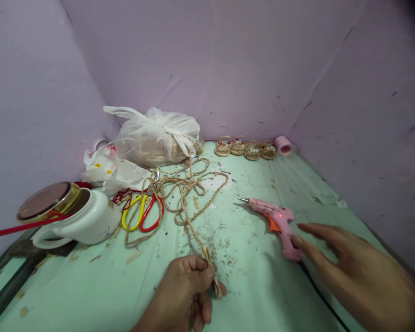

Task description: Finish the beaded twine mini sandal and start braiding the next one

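Observation:
Near the front of the table, my left hand pinches the end of a braided straw cord. A short frayed tip pokes out past its thumb and fingers. From there the cord runs back into a loose tangle and on toward a plastic bag. My right hand, slightly blurred, hovers with fingers apart beside the handle of a pink glue gun. The glue gun has an orange trigger and a small lit red light, and it lies on the table with its nozzle toward the left.
Scissors with yellow and red handles lie under cord loops. Left are a white mug on its side, a round lid and a hammer. Behind sit a white plastic bag, several small woven slippers and a pink roll.

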The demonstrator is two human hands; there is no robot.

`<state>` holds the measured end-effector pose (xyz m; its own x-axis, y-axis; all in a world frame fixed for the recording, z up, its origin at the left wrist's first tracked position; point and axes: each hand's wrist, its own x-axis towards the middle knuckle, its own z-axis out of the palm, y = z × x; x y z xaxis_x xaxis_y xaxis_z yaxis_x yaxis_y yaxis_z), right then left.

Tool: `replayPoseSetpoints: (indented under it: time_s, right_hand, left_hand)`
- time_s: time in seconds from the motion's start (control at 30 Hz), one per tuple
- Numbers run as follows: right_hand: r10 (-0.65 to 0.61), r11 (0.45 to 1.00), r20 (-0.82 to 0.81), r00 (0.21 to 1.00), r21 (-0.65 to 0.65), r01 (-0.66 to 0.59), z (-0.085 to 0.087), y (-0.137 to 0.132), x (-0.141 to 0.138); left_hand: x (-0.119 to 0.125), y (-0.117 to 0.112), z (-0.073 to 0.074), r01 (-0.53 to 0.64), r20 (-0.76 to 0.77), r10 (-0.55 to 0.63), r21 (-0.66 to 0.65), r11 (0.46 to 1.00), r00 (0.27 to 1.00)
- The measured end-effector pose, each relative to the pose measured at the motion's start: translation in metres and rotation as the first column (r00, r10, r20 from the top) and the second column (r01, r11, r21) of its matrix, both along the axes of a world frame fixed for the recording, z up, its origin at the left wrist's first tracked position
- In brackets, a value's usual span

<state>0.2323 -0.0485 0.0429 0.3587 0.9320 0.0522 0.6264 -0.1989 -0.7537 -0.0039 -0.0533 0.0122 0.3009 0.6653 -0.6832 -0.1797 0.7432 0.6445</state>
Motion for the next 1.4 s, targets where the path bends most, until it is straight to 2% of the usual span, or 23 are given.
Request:
replayPoseSetpoints:
  time_s: [0.03, 0.07, 0.13, 0.2, 0.27, 0.4, 0.47, 0.53, 0.6, 0.63, 0.67, 0.73, 0.77, 0.8, 0.83, 0.87, 0.9, 0.97, 1.03, 1.1, 1.2, 1.3, 1.4]
  right_hand:
    - [0.023, 0.998, 0.021, 1.000, -0.051, -0.021, -0.001, -0.008, -0.012]
    - [0.116, 0.988, -0.043, 0.992, -0.095, -0.120, -0.002, -0.016, -0.027]
    - [0.304, 0.926, -0.209, 0.929, -0.166, -0.340, -0.007, -0.025, -0.057]
    - [0.364, 0.896, -0.288, 0.886, -0.149, -0.417, -0.012, -0.026, -0.082]
    - [0.380, 0.886, -0.346, 0.858, -0.131, -0.445, -0.017, -0.023, -0.094]
    - [0.390, 0.860, -0.410, 0.825, -0.159, -0.486, -0.024, -0.011, -0.089]
    - [0.394, 0.858, -0.382, 0.836, -0.172, -0.483, -0.026, -0.006, -0.079]
    - [0.385, 0.886, -0.297, 0.874, -0.146, -0.440, -0.027, -0.002, -0.070]
    - [0.390, 0.910, -0.147, 0.909, -0.090, -0.405, -0.029, 0.001, -0.063]
    - [0.404, 0.912, -0.044, 0.914, -0.060, -0.406, -0.030, 0.001, -0.060]
    - [0.423, 0.906, 0.068, 0.903, -0.028, -0.422, -0.032, 0.001, -0.058]
    - [0.447, 0.872, 0.287, 0.847, 0.070, -0.484, -0.038, 0.001, -0.055]
    - [0.440, 0.847, 0.376, 0.816, 0.127, -0.516, -0.041, 0.000, -0.053]
    - [0.422, 0.821, 0.443, 0.791, 0.183, -0.540, -0.044, 0.000, -0.052]
    - [0.402, 0.797, 0.491, 0.773, 0.229, -0.560, -0.047, 0.000, -0.051]
    - [0.391, 0.774, 0.523, 0.758, 0.259, -0.578, -0.050, 0.000, -0.049]
    - [0.393, 0.758, 0.540, 0.745, 0.268, -0.594, -0.051, 0.000, -0.048]
    - [0.420, 0.747, 0.539, 0.730, 0.251, -0.615, -0.052, 0.001, -0.045]
    - [0.443, 0.759, 0.499, 0.744, 0.233, -0.608, -0.051, 0.003, -0.044]
    - [0.441, 0.787, 0.452, 0.776, 0.220, -0.576, -0.049, 0.003, -0.044]
    - [0.425, 0.818, 0.416, 0.804, 0.203, -0.538, -0.046, 0.004, -0.046]
    - [0.434, 0.824, 0.405, 0.804, 0.183, -0.537, -0.044, 0.005, -0.048]
    - [0.459, 0.822, 0.377, 0.804, 0.163, -0.546, -0.042, 0.006, -0.048]
  left_hand:
    - [0.001, 0.000, 0.000, -0.005, -0.006, 0.005, 0.008, 1.000, 1.000]
    - [0.002, -0.001, 0.000, -0.009, -0.013, 0.009, 0.019, 1.000, 1.000]
    - [0.005, -0.001, 0.002, -0.022, -0.030, 0.023, 0.048, 0.999, 0.999]
    - [0.008, 0.000, 0.005, -0.049, -0.059, 0.053, 0.056, 0.997, 0.997]
    - [0.012, 0.001, 0.008, -0.068, -0.084, 0.073, 0.056, 0.996, 0.994]
    - [0.013, 0.006, 0.014, -0.011, -0.088, 0.017, 0.072, 0.997, 0.996]
    - [0.008, 0.008, 0.017, 0.083, -0.146, -0.069, 0.087, 0.993, 0.987]
    - [0.000, 0.011, 0.023, 0.173, -0.307, -0.123, 0.142, 0.975, 0.944]
    - [-0.010, 0.017, 0.031, 0.216, -0.529, -0.031, 0.292, 0.932, 0.848]
    - [-0.014, 0.022, 0.035, 0.239, -0.613, 0.077, 0.417, 0.877, 0.786]
    - [-0.016, 0.027, 0.038, 0.286, -0.654, 0.185, 0.544, 0.789, 0.733]
    - [-0.018, 0.040, 0.041, 0.423, -0.639, 0.300, 0.725, 0.544, 0.709]
    - [-0.017, 0.046, 0.039, 0.482, -0.621, 0.286, 0.764, 0.429, 0.729]
    - [-0.014, 0.052, 0.037, 0.525, -0.610, 0.237, 0.781, 0.339, 0.756]
    - [-0.011, 0.057, 0.032, 0.554, -0.609, 0.167, 0.783, 0.283, 0.776]
    - [-0.007, 0.061, 0.027, 0.573, -0.610, 0.094, 0.778, 0.256, 0.787]
    - [-0.004, 0.064, 0.022, 0.586, -0.612, 0.030, 0.770, 0.252, 0.790]
    - [0.003, 0.068, 0.012, 0.591, -0.607, -0.038, 0.753, 0.289, 0.794]
    - [0.006, 0.069, 0.005, 0.581, -0.604, -0.046, 0.740, 0.339, 0.796]
    - [0.006, 0.069, 0.001, 0.574, -0.606, -0.031, 0.734, 0.363, 0.795]
    - [0.005, 0.068, -0.001, 0.601, -0.626, -0.029, 0.734, 0.316, 0.779]
    - [0.005, 0.065, -0.002, 0.635, -0.650, -0.034, 0.727, 0.262, 0.759]
    - [0.007, 0.062, -0.003, 0.646, -0.662, -0.030, 0.720, 0.253, 0.749]
